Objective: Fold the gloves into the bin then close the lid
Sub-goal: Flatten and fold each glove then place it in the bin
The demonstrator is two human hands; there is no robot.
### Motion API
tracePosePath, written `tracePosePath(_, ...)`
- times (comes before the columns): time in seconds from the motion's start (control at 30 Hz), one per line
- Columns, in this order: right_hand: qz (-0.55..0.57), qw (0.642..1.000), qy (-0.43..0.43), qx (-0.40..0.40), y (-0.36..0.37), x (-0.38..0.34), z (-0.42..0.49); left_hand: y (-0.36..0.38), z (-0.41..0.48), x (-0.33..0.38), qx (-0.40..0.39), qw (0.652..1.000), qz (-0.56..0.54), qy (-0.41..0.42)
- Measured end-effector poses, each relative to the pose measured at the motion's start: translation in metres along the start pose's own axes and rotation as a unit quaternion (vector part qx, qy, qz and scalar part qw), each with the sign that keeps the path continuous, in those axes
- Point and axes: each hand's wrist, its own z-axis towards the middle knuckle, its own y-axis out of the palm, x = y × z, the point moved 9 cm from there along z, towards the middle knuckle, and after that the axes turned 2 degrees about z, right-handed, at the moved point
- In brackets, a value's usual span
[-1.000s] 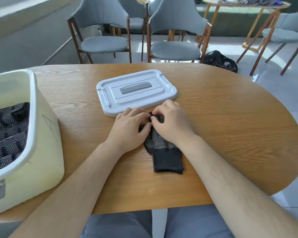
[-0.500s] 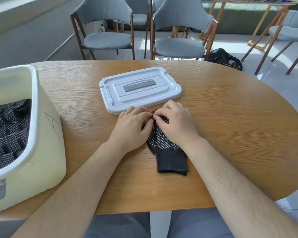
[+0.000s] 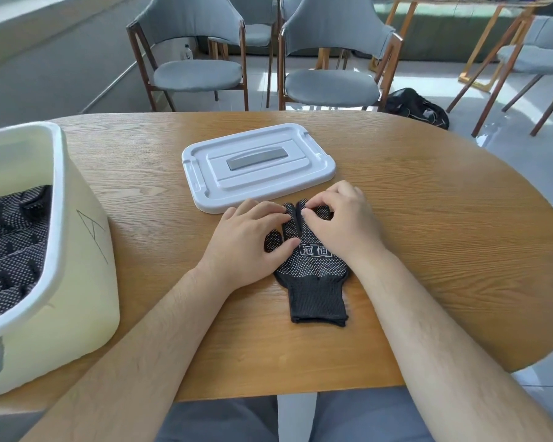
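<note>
On the table, one glove, left hand pressing it, right hand pinching it, one lid, one bin.

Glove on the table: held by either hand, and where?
The right hand pinches the glove at its finger end; the left hand presses flat on the thumb side. Its cuff lies free.

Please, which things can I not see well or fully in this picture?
- Head view: most fingers of the black dotted glove are covered by the left hand and right hand.
- Head view: the bin is cut by the left edge, so the gloves inside cannot be counted.
- Head view: the far table is blurred and cut by the top edge.
</note>
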Motion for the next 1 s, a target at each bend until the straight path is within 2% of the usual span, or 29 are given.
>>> tracePosePath(0.23,0.031,0.997,-0.047,0.048,-0.004,-0.008,0.0,0.0,0.0,0.0,0.004,1.0,-0.001,-0.001)
tracePosePath(0.4,0.005,1.0,-0.03,0.002,0.005,-0.004,0.001,0.0,0.0,-0.002,0.004,1.0,0.002,-0.002)
tracePosePath(0.57,0.058,0.997,-0.025,0.043,-0.004,0.003,-0.001,-0.002,-0.002,0.0,0.009,1.0,-0.008,-0.002)
tracePosePath(0.77,0.066,0.997,-0.02,-0.028,-0.007,0.025,0.0,-0.007,-0.002,0.006,0.011,1.0,-0.023,0.011)
tracePosePath(0.87,0.06,0.998,-0.02,-0.028,-0.007,0.025,-0.001,-0.011,-0.003,0.017,0.023,0.999,-0.047,0.011)
tracePosePath(1.0,0.063,0.998,-0.027,-0.014,-0.006,0.023,-0.001,0.003,-0.006,0.028,-0.032,0.999,-0.023,0.014)
